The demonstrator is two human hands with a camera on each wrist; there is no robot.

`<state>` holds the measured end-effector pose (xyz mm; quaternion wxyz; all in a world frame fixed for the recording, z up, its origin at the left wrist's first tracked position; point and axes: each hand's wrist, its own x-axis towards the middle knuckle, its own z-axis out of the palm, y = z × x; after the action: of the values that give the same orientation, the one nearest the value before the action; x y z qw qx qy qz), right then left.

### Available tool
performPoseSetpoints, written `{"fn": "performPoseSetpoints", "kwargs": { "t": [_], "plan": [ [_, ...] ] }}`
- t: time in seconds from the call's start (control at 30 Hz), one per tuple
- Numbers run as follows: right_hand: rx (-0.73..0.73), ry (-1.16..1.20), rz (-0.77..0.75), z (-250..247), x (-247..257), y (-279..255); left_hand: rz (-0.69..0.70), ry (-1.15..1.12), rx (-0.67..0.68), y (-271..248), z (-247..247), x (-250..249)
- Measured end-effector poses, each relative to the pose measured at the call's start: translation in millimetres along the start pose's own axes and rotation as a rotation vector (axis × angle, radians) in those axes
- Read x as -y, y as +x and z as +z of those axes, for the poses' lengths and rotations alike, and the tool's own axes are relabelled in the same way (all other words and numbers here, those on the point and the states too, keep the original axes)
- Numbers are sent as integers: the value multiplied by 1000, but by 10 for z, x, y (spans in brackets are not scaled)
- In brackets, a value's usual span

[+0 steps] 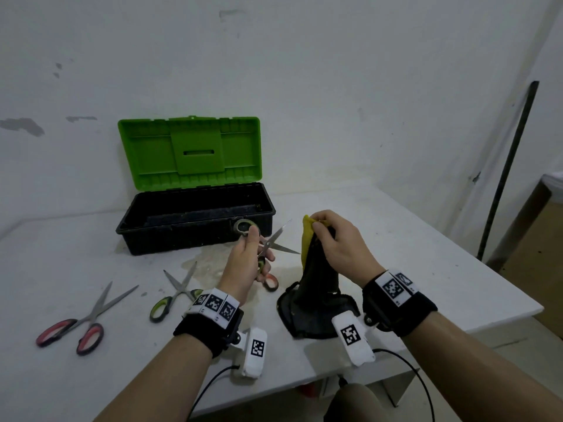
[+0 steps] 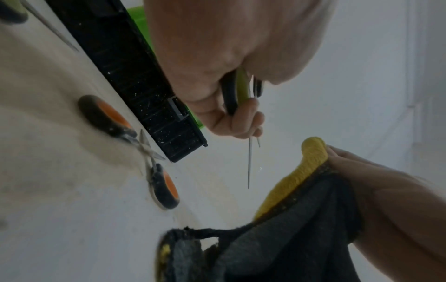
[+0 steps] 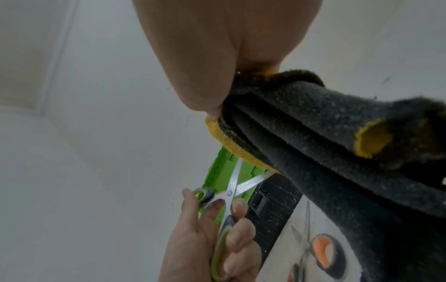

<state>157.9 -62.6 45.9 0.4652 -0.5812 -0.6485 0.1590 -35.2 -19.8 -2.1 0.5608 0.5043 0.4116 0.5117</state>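
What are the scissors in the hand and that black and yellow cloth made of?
Scissors: blades look like bare shiny metal, grey and glinting; handles seem plastic, green with dark rubbery-looking edges.
Cloth: soft fuzzy fabric, probably microfibre or terry, since it folds and droops with a nubby pile.

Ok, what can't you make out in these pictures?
Head view: orange scissors mostly behind the left hand.
Head view: toolbox floor partly hidden by its front wall.
Right wrist view: a blade tip of the held scissors ends at the cloth; touching or behind, unclear.
Left wrist view: their handles sit mostly inside the hand.
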Motion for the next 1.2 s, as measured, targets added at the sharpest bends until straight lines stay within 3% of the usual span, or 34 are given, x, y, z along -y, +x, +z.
{"fn": "performPoseSetpoints", "kwargs": {
  "t": [0.17, 0.37, 0.53, 0.7, 0.87, 1.0, 1.2],
  "plan": [
    [35, 198, 187, -55, -61, 25, -7, -73, 76, 16, -44, -3],
    [108, 313, 282, -118, -84, 6, 160, 366, 44, 11, -72, -12],
    [125, 165, 154, -197, -92, -15, 174, 472, 35, 39, -97, -2],
    [124, -98, -91, -133, -58, -72, 128, 388, 104, 35, -81, -32],
    [136, -203, -290, 53, -55, -81, 92, 360, 141, 11, -55, -24],
    [136, -244, -362, 187, -87, -112, 89, 293, 207, -37, -28, -55],
    [90, -335, -411, 276, -103, -144, 82, 294, 190, -45, -38, -58]
  ]
}}
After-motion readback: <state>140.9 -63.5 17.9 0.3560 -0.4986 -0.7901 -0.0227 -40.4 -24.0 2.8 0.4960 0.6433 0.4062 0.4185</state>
